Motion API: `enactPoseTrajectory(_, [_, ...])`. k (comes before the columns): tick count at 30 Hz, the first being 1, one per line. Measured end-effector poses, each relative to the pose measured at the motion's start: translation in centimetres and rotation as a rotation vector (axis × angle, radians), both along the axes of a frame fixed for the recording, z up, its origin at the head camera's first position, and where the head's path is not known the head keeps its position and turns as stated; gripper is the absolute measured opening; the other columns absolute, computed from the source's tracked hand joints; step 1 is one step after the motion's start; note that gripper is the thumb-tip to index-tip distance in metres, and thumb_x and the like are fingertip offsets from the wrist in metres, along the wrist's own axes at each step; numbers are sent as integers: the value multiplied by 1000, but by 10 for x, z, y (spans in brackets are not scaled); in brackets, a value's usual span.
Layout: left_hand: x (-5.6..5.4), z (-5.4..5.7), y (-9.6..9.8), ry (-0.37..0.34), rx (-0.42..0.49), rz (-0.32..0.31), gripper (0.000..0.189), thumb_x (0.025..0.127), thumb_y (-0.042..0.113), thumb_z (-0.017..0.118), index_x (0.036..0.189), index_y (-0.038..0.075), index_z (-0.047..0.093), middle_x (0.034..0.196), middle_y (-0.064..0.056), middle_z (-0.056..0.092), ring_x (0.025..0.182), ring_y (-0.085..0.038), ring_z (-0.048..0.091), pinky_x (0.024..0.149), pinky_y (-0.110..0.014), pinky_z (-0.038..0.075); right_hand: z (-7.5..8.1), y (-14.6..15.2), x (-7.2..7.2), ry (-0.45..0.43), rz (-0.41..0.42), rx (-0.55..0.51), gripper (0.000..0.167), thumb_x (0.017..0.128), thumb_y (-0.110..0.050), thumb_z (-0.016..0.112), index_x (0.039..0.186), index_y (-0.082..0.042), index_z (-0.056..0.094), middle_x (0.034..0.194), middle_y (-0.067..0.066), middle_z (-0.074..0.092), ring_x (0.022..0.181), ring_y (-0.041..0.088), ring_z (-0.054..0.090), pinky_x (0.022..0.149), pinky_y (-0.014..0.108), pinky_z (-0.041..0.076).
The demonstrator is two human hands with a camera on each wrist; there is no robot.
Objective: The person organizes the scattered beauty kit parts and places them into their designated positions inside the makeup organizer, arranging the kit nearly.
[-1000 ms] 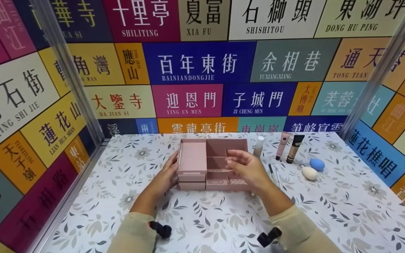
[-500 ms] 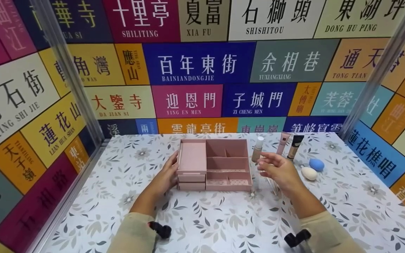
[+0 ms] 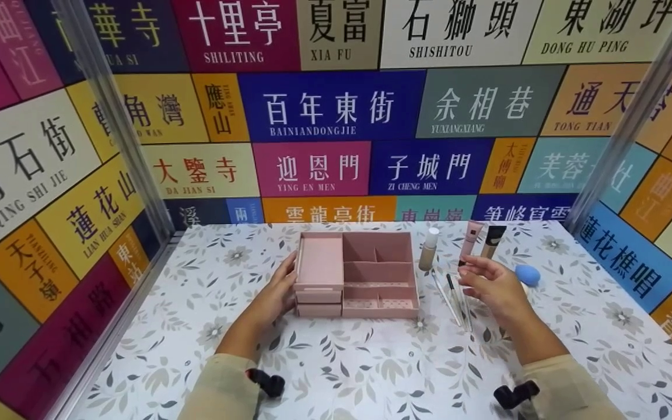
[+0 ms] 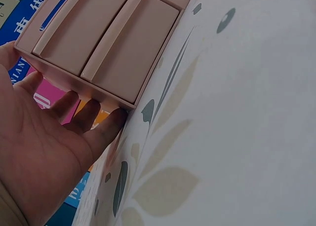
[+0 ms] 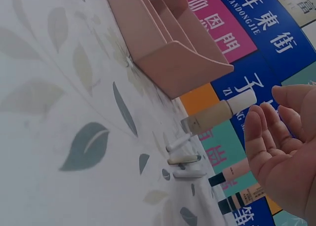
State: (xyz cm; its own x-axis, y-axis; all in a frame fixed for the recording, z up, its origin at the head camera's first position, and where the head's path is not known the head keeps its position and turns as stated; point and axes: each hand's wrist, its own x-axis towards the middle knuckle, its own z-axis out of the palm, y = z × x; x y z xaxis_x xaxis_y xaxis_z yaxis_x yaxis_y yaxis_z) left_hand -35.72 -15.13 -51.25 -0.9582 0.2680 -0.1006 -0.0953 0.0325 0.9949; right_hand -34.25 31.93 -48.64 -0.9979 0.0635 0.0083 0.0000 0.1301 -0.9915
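A tan sleeve [image 3: 222, 385] leads to the left hand [image 3: 275, 291]. Its fingers are spread and touch the left side of the pink organizer [image 3: 319, 259], which sits on the desk [image 3: 359, 361]. The desk is white with gray leaves. The organizer has a flat top on its left part, and two pushed-in drawers [image 3: 318, 310] under it. Its right part is split into little open boxes, in three rows.

Just to the right stands a bottle [image 3: 428, 252] with tan stuff inside and a white cap. In front of it, three thin sticks [image 3: 447, 300] lie close together. Then come a pink tube [image 3: 471, 238] and a black and tan tube [image 3: 492, 239], both standing on their dark caps.

The right hand [image 3: 500, 290] is up in front of the tubes. Its fingers are softly bent, a little apart from the thumb. I cannot tell if they touch the pink tube. A blue sponge [image 3: 528, 275] pokes out just past this hand. Bright signs [image 3: 331, 105] fill the wall behind.
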Motion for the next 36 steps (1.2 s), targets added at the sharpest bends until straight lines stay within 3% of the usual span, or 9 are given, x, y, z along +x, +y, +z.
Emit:
enactPoseTrajectory(8, [0, 0, 0, -19, -1, 6, 57, 112, 53, 45, 164, 56, 25, 181, 9, 15, 164, -32, 31, 132, -58, 30, -20, 16, -10, -68, -21, -36, 45, 101, -22, 76, 144, -14, 64, 101, -14, 73, 96, 10, 74, 87, 28, 65])
enactPoseTrajectory(11, [0, -1, 0, -27, 13, 14, 56, 111, 53, 46, 164, 58, 26, 180, 10, 16, 164, -30, 32, 132, -56, 31, -25, 19, -12, -98, -18, -17, 53, 102, -20, 76, 150, -8, 58, 100, -13, 73, 94, 10, 73, 84, 27, 64])
enactPoseTrajectory(17, [0, -4, -1, 13, 17, -12, 60, 113, 49, 44, 169, 49, 21, 182, 3, 12, 165, -34, 27, 130, -63, 31, -35, 23, -14, -165, -15, 39, 61, 103, -17, 73, 156, 0, 48, 97, -11, 72, 86, 9, 73, 76, 25, 63])
enactPoseTrajectory(28, [-3, -2, 0, -1, 8, -9, 60, 112, 51, 46, 167, 52, 23, 182, 4, 13, 166, -35, 25, 130, -63, 31, -41, 28, -12, -196, 2, 103, 64, 100, -6, 73, 156, 7, 44, 98, -5, 74, 84, 7, 74, 79, 24, 64])
enactPoseTrajectory(36, [0, -1, -1, 0, -30, 2, 56, 112, 54, 45, 164, 58, 25, 182, 6, 13, 167, -34, 24, 131, -63, 29, -37, 27, -11, -222, 16, 269, 65, 94, -10, 81, 151, 5, 53, 99, -4, 76, 86, 5, 73, 78, 21, 62])
